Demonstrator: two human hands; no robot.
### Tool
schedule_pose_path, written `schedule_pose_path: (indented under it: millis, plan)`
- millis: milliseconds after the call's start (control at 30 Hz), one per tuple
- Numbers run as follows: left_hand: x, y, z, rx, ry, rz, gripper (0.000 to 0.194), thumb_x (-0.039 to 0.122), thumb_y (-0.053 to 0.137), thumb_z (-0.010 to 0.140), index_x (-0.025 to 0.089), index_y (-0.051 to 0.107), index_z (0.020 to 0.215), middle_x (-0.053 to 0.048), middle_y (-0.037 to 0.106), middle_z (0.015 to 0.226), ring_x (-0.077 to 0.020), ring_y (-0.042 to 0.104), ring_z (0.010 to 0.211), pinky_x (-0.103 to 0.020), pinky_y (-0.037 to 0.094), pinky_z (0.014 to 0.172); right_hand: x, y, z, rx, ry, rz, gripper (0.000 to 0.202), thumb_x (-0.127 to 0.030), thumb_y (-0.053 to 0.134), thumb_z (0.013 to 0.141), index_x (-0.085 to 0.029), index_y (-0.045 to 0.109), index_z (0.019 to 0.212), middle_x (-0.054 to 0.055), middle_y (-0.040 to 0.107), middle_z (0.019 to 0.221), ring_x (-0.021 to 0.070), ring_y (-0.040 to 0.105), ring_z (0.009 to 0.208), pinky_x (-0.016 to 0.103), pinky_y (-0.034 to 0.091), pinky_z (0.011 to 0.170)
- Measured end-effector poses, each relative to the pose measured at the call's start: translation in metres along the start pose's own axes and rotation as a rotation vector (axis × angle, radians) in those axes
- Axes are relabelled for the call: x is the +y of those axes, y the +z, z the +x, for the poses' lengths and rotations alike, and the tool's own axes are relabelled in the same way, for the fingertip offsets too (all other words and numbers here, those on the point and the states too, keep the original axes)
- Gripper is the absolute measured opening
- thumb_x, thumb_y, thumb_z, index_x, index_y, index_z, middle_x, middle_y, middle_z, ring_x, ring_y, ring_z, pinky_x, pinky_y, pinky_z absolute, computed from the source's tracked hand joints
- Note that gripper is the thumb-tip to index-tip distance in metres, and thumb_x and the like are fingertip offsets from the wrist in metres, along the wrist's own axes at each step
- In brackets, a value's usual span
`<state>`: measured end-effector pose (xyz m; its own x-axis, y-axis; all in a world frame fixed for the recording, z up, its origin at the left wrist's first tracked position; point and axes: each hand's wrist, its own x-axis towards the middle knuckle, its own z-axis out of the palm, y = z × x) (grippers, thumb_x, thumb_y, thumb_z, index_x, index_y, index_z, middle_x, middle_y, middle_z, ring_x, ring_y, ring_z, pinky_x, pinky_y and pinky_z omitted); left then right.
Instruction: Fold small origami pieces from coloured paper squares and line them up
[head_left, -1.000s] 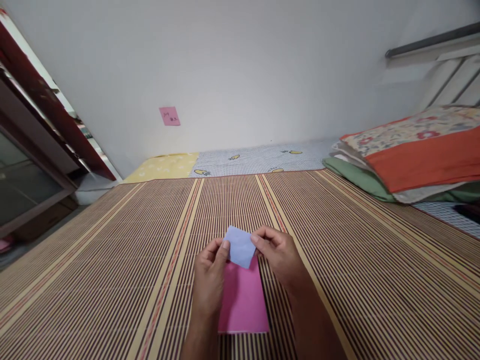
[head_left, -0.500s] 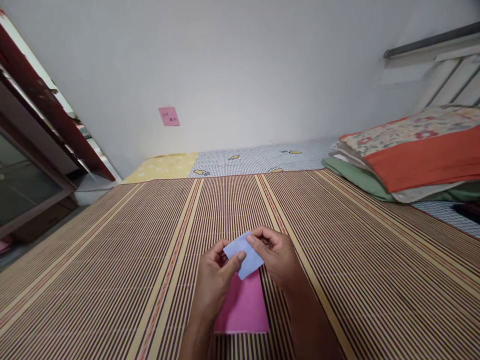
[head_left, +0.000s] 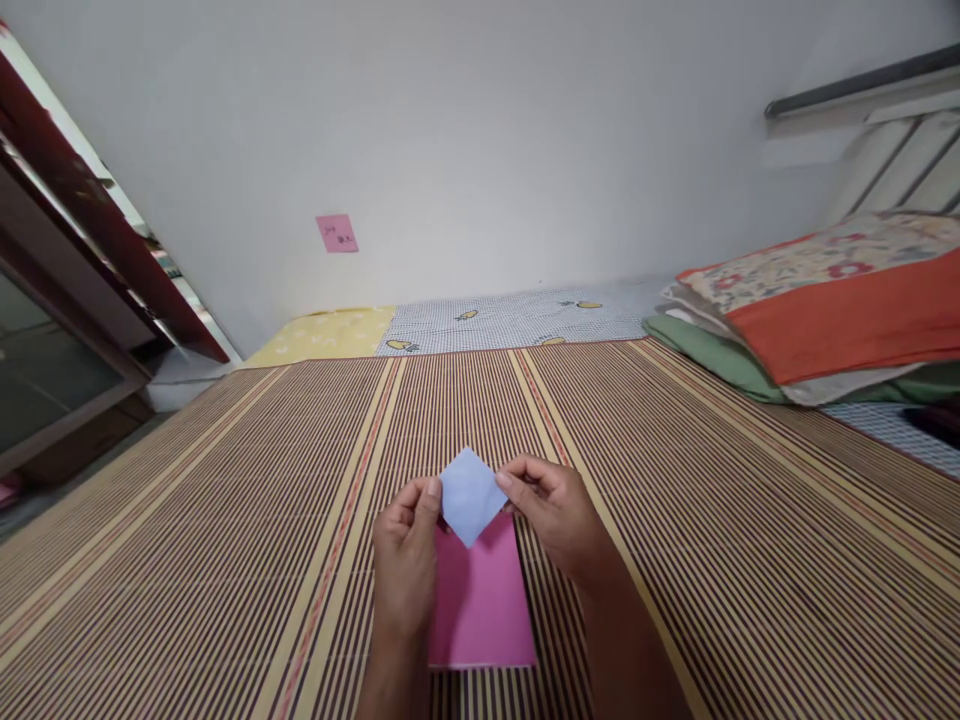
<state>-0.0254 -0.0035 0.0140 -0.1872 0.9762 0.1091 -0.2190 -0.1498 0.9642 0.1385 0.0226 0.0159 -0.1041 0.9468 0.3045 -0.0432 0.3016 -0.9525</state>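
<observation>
A small light-blue square of paper is held up between my hands, turned so that it looks like a diamond. My left hand pinches its left corner between thumb and fingers. At the opposite corner, my right hand is closed on the paper in the same way. Beneath it lies a bright pink rectangle that looks like folded paper or a booklet, flat on the striped mat. The blue paper hides the pink piece's far edge.
A pink note with handwriting sticks to the white wall. Folded bedding in orange, floral and green is piled at the right. Patterned cloth runs along the wall behind the mat, and a dark red door frame stands at the left.
The blue paper has turned from a slanted position into an upright diamond. My left hand has shifted left, its thumb moving from the paper's middle to its left corner.
</observation>
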Motion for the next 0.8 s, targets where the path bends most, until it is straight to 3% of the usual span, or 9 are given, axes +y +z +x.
schedule_pose_path:
  millis: [100,233,400,500,567,667,800]
  plan:
    - [0.002,-0.002,0.000,0.001,-0.005,-0.005,0.028,0.044,0.069,0.090,0.019,0.073,0.103,-0.003,0.070,0.085,-0.0140,0.060,0.070,-0.024,0.047,0.066,0.004,-0.001,0.000,-0.001,0.005,-0.014,0.024,-0.034,0.062,0.093,-0.018,0.066,0.076,-0.001,0.059,0.065,0.0137,0.055,0.060,0.026,0.044,0.059]
    - [0.012,-0.009,-0.001,-0.113,0.065,0.126,0.039,0.039,0.072,0.089,0.027,0.069,0.127,-0.005,0.073,0.108,-0.0171,0.064,0.081,-0.027,0.050,0.072,0.003,-0.002,-0.001,0.000,0.054,-0.021,0.024,-0.033,0.061,0.093,-0.018,0.063,0.075,-0.003,0.055,0.062,0.0132,0.051,0.058,0.026,0.041,0.056]
    - [0.014,-0.024,0.000,-0.323,-0.005,0.179,0.030,0.040,0.064,0.095,0.022,0.079,0.114,-0.008,0.075,0.097,-0.0198,0.063,0.085,-0.029,0.047,0.076,-0.004,-0.003,-0.002,-0.013,0.065,-0.021,0.023,-0.028,0.061,0.092,-0.018,0.060,0.071,-0.003,0.055,0.064,0.0132,0.052,0.061,0.026,0.041,0.058]
    - [0.011,-0.025,0.002,-0.309,-0.088,0.075,0.032,0.041,0.065,0.094,0.020,0.080,0.112,-0.008,0.076,0.092,-0.0203,0.064,0.083,-0.029,0.047,0.076,-0.008,-0.001,-0.003,-0.026,0.063,0.003,0.020,-0.027,0.062,0.091,-0.018,0.061,0.073,-0.002,0.057,0.066,0.0131,0.055,0.062,0.025,0.044,0.059]
    - [0.009,-0.022,0.003,-0.274,-0.143,-0.041,0.034,0.043,0.067,0.093,0.018,0.081,0.111,-0.010,0.077,0.091,-0.0201,0.065,0.081,-0.030,0.049,0.078,-0.011,-0.001,-0.003,-0.030,0.064,0.048,0.013,-0.028,0.061,0.092,-0.018,0.067,0.087,-0.001,0.061,0.070,0.0137,0.058,0.065,0.026,0.047,0.060]
    - [0.009,-0.017,0.004,-0.240,-0.197,-0.187,0.039,0.048,0.068,0.091,0.015,0.082,0.107,-0.013,0.078,0.097,-0.0218,0.067,0.085,-0.031,0.051,0.079,-0.015,-0.003,-0.004,-0.049,0.049,0.080,0.021,-0.032,0.057,0.097,-0.020,0.072,0.106,0.002,0.069,0.082,0.0156,0.064,0.074,0.027,0.052,0.066]
    - [0.008,-0.015,0.008,-0.207,-0.249,-0.313,0.040,0.048,0.070,0.090,0.013,0.084,0.101,-0.016,0.078,0.104,-0.0248,0.070,0.093,-0.030,0.054,0.079,-0.014,-0.009,-0.006,-0.143,0.049,0.100,0.019,-0.031,0.065,0.093,-0.021,0.074,0.105,0.006,0.074,0.097,0.0193,0.070,0.091,0.033,0.056,0.082]
